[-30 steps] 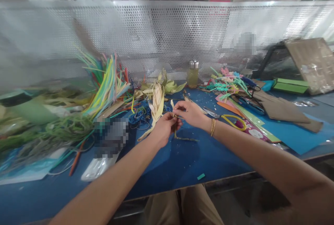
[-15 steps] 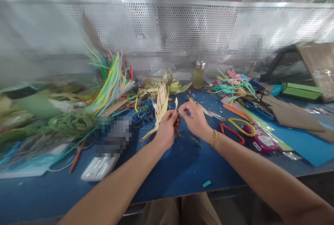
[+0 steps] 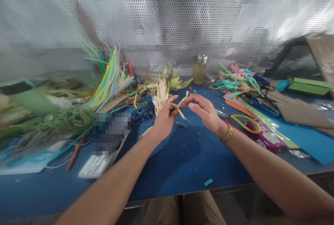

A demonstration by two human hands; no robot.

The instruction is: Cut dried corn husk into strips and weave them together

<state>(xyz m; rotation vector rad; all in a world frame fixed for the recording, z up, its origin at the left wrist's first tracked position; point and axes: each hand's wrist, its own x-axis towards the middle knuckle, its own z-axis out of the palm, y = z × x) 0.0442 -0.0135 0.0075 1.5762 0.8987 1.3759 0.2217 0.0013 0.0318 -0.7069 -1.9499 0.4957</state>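
Observation:
Just above the blue table, a pale, narrow corn husk strip (image 3: 181, 112) is bent and crossed over itself, with loose ends sticking out. My left hand (image 3: 165, 119) pinches it between thumb and fingers. From the other side my right hand (image 3: 206, 114), with a gold bracelet at the wrist, has its curled fingertips at the strip; its thumb partly hides the grip. Behind my left hand lies a bundle of dry corn husks (image 3: 161, 94). The scissors (image 3: 244, 122), with yellow and red handles, lie right of my right hand, which partly covers them.
Coloured pipe cleaners (image 3: 111, 78) and tangled blue cord (image 3: 142, 113) are on the left. A capped glass jar (image 3: 200, 71) stands at the back before a perforated metal screen (image 3: 182, 26). On the right are a purple tool (image 3: 270, 137), cardboard (image 3: 294, 108) and blue paper (image 3: 310, 139).
My right hand has moved slightly right and opened its grip wider. The strip, upright before, now lies crossed between both hands. The view has tilted down slightly.

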